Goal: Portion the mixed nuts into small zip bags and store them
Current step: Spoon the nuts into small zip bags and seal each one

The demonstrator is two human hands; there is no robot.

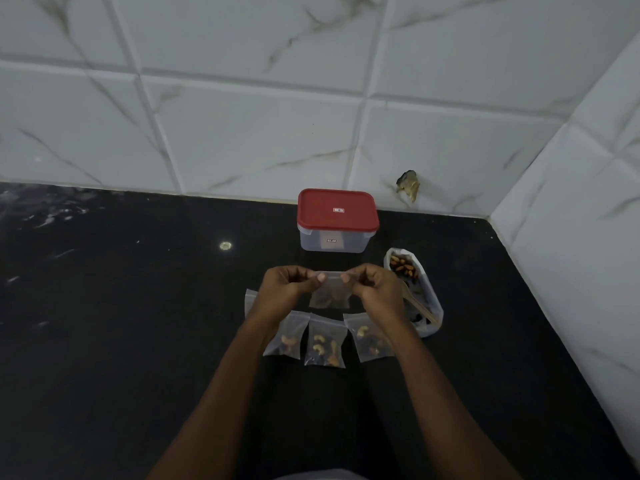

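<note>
Now our left hand (pixel 282 289) and right hand (pixel 377 289) pinch the top of a small zip bag (pixel 330 296) in the middle of the frame. We seem to be sealing it. Next we should press along the strip and lay it by the filled bags (pixel 325 344) below.

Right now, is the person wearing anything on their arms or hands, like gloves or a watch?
No. The left forearm and right forearm are bare to the picture's edge, with no sleeves showing. The left hand and right hand have no gloves, rings, watch or bracelets that I can see. The thumbnails look short and plain.
</note>
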